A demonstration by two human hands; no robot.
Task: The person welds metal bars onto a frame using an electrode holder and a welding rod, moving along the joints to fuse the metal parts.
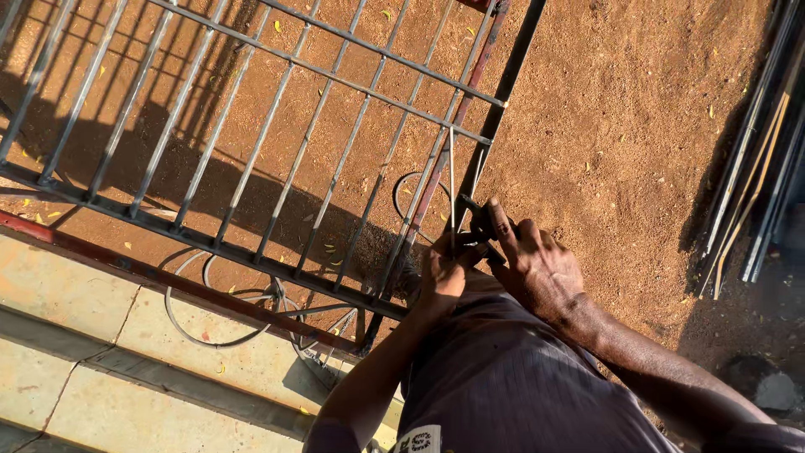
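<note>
Left hand [442, 273] curled tight around a thin welding rod [452, 180], pinched near its lower end, upright above the fingers. Right hand [537, 264] closed over a dark clamp-like holder [476, 220], index finger stretched along its top. Holder's tip just beside the left fingertips, touching the rod's lower end. Metal gate [251, 126] lying flat beyond both sets of fingers, over red dirt [620, 109]. Looped cable [201, 327] under the gate, left of the left fingers. Bundle of rods [755, 168] well apart, right of the right fingers.
</note>
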